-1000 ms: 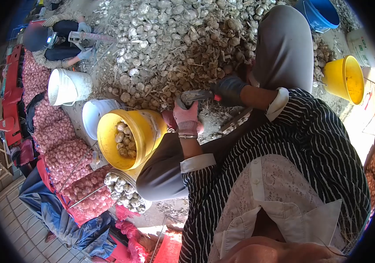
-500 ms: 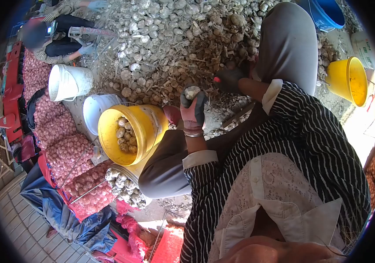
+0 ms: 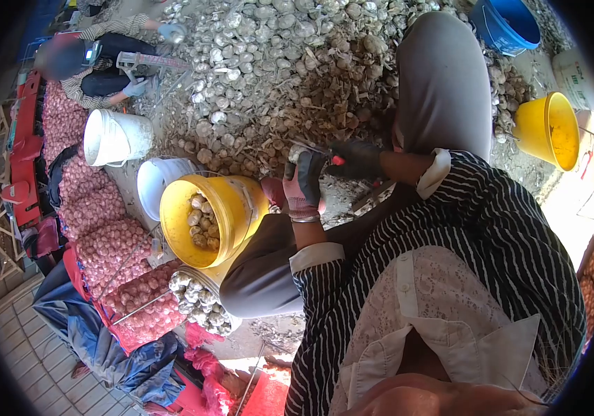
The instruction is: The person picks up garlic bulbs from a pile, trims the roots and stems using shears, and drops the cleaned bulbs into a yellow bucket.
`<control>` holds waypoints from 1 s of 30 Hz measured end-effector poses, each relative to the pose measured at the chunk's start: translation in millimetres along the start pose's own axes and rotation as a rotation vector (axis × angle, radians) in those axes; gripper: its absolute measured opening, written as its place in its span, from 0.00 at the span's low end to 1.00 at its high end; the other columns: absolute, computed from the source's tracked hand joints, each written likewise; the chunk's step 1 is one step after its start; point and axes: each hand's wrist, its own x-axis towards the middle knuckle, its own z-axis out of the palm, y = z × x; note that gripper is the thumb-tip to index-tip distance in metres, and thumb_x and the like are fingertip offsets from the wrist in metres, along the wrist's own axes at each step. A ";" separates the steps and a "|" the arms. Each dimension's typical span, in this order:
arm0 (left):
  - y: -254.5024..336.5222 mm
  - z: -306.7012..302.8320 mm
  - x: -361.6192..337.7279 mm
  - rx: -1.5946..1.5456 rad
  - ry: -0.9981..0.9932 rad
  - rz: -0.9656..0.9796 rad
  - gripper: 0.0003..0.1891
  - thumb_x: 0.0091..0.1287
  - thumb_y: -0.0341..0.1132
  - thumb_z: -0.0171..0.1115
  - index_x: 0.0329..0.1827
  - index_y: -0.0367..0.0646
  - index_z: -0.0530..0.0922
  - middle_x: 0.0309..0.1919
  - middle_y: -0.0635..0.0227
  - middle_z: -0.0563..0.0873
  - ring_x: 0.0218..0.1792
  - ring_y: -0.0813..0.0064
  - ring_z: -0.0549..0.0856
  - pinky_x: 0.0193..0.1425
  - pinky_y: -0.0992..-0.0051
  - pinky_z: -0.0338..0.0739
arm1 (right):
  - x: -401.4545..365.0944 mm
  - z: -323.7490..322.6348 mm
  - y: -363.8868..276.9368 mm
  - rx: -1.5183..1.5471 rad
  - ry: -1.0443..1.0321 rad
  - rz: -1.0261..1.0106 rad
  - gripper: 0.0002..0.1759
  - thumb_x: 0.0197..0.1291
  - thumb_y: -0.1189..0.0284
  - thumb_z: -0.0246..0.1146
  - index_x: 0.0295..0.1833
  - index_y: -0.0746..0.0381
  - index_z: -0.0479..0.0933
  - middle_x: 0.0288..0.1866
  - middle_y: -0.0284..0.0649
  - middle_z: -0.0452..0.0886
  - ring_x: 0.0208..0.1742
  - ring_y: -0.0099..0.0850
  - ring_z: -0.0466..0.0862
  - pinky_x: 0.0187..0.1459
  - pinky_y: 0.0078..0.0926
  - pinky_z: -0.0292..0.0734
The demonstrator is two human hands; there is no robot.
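My left hand [image 3: 302, 182], in a pink and dark grey glove, is closed around a garlic bulb [image 3: 296, 152]. Dark-gloved, my right hand [image 3: 356, 161] grips a red-handled cutting tool [image 3: 338, 160], most of its handle hidden by the fingers. Its thin metal blade reaches across to the top of the bulb. Both hands are close together above the ground between my knees. Just left of them stands a yellow bucket [image 3: 241, 201] with several garlic bulbs [image 3: 203, 223] inside.
A large heap of garlic [image 3: 262, 76] spreads ahead. White buckets [image 3: 118, 136] and filled net bags [image 3: 109, 249] line the left side; a container of trimmed bulbs [image 3: 200, 301] sits by my left knee. Another person [image 3: 102, 59] works at upper left. Blue [image 3: 508, 26] and yellow [image 3: 548, 132] buckets stand right.
My right hand has moved left toward my left hand, bringing the tool's blade to the garlic bulb. The view has shifted slightly. The other person's far hand has moved over the heap.
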 end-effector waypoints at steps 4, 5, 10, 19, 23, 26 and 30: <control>7.4 -15.7 -6.9 0.501 -0.168 0.378 0.15 0.70 0.34 0.52 0.56 0.37 0.74 0.55 0.56 0.78 0.57 0.60 0.79 0.60 0.60 0.76 | 13.8 15.5 13.1 0.169 -0.022 -0.119 0.20 0.55 0.54 0.63 0.43 0.59 0.77 0.40 0.48 0.82 0.44 0.43 0.83 0.47 0.39 0.76; 37.0 7.7 -10.0 -0.168 0.087 -0.107 0.12 0.72 0.33 0.51 0.51 0.37 0.76 0.54 0.59 0.79 0.54 0.63 0.81 0.54 0.63 0.80 | 15.8 11.8 9.8 0.071 -0.023 -0.116 0.20 0.56 0.54 0.63 0.43 0.60 0.77 0.38 0.47 0.82 0.43 0.41 0.83 0.46 0.38 0.76; 71.7 8.1 2.1 -0.431 0.064 0.254 0.07 0.66 0.31 0.58 0.46 0.44 0.78 0.41 0.71 0.82 0.41 0.74 0.80 0.48 0.74 0.77 | 19.5 7.8 10.3 0.248 0.062 0.027 0.18 0.58 0.56 0.62 0.40 0.61 0.77 0.30 0.43 0.81 0.32 0.32 0.82 0.37 0.34 0.77; 87.9 9.7 60.3 -0.399 0.457 0.039 0.26 0.62 0.41 0.65 0.62 0.42 0.71 0.51 0.58 0.82 0.54 0.65 0.80 0.59 0.68 0.75 | 51.1 25.4 31.3 1.415 0.273 0.398 0.19 0.60 0.54 0.62 0.37 0.61 0.73 0.26 0.36 0.76 0.21 0.27 0.76 0.23 0.30 0.73; 60.2 97.4 140.7 -0.087 0.273 -0.326 0.22 0.67 0.37 0.60 0.63 0.44 0.70 0.48 0.62 0.81 0.47 0.67 0.83 0.45 0.74 0.80 | 49.8 26.8 24.8 1.507 0.307 0.530 0.20 0.61 0.55 0.62 0.41 0.63 0.74 0.31 0.39 0.76 0.25 0.29 0.77 0.28 0.29 0.77; 25.7 143.4 213.2 0.215 0.190 -0.344 0.26 0.65 0.32 0.62 0.66 0.41 0.67 0.53 0.61 0.79 0.47 0.66 0.82 0.48 0.71 0.77 | 50.8 32.5 28.4 1.496 0.301 0.467 0.18 0.62 0.57 0.62 0.41 0.63 0.76 0.31 0.36 0.78 0.28 0.27 0.77 0.32 0.29 0.76; -53.0 170.3 307.8 0.896 0.142 -0.259 0.36 0.59 0.39 0.68 0.68 0.35 0.61 0.62 0.49 0.69 0.59 0.55 0.75 0.60 0.65 0.74 | 56.7 40.7 33.0 1.844 0.333 0.198 0.13 0.62 0.64 0.60 0.41 0.63 0.81 0.35 0.36 0.84 0.35 0.23 0.79 0.38 0.26 0.75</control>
